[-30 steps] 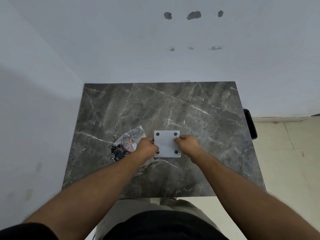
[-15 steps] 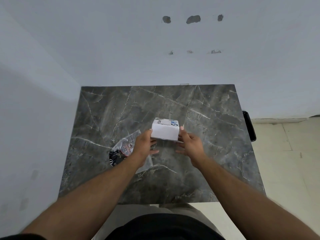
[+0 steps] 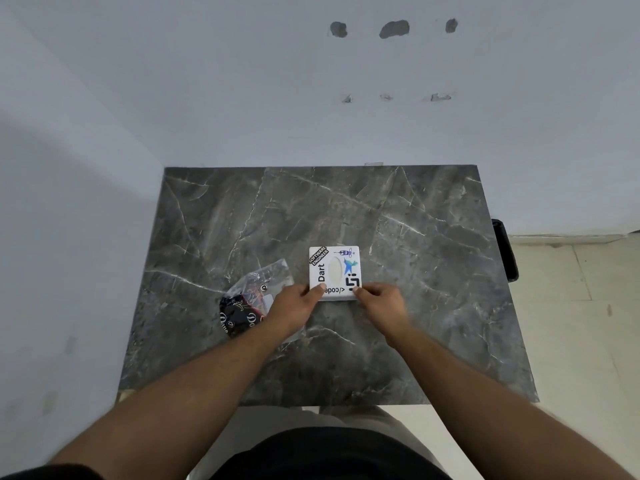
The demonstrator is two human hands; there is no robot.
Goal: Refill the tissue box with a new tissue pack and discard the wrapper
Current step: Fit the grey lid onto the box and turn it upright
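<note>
looks like we're mostly done: tissue box [image 3: 334,273] sits opening-up mid-frame, left hand [image 3: 297,304] and right hand [image 3: 380,299] pinching its near corners. empty wrapper [image 3: 250,301] at left still needs binning.

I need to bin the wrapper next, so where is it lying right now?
In the head view the wrapper lies on the marble table, left of the tissue box, partly under the left hand.
</note>
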